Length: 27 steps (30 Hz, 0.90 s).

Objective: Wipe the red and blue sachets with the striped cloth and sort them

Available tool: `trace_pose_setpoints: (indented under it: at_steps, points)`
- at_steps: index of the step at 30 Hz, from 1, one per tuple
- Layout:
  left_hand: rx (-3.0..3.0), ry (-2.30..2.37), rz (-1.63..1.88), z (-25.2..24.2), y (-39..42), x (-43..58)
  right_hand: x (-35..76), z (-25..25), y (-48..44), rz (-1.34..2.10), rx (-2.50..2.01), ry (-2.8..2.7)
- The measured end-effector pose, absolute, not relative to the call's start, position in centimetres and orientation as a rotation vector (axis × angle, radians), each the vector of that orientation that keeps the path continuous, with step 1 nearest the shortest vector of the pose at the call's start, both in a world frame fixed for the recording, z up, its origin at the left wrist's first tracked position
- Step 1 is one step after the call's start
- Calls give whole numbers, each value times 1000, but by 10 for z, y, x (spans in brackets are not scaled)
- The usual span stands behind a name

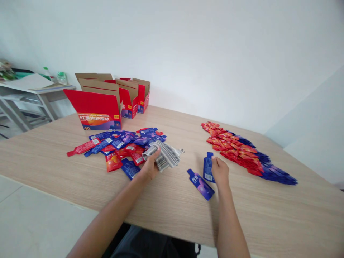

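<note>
My left hand (151, 167) is closed around a folded grey-and-white striped cloth (168, 156), just right of a loose heap of red and blue drink pouches (126, 140). In my right hand (220, 170) is a blue pouch (208, 167), pinched by its right edge and held up over the table. A second blue pouch (201, 185) with a purple fruit print lies flat just left of it. The fingertips of my right hand are partly hidden behind the hand.
Open red cartons (99, 122) stand at the back left. Overlapping rows of red pouches (228, 145) and blue pouches (276, 173) lie at the right on the wooden table (166, 204). A white wall is behind, and a side desk (40, 91) with papers stands far left.
</note>
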<state>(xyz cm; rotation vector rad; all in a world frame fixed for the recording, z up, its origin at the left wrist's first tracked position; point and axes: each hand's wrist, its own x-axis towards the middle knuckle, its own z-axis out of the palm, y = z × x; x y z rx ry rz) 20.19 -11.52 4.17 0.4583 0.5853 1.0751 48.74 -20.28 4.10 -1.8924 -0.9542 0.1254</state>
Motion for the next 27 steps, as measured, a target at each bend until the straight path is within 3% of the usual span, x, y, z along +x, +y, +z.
trace_pose_setpoints:
  at_steps: [7, 17, 23, 27]
  points:
    - [532, 496, 815, 33, -140, 216, 435, 34, -182, 413, -1413, -827]
    - [746, 405, 547, 16, -154, 223, 389, 7, -171, 397, -1407, -789]
    - [820, 612, 748, 5, -166, 238, 382, 9, -173, 381, -1405, -927]
    - [695, 667, 800, 11, -159, 236, 371, 13, -183, 209, -1423, -1353]
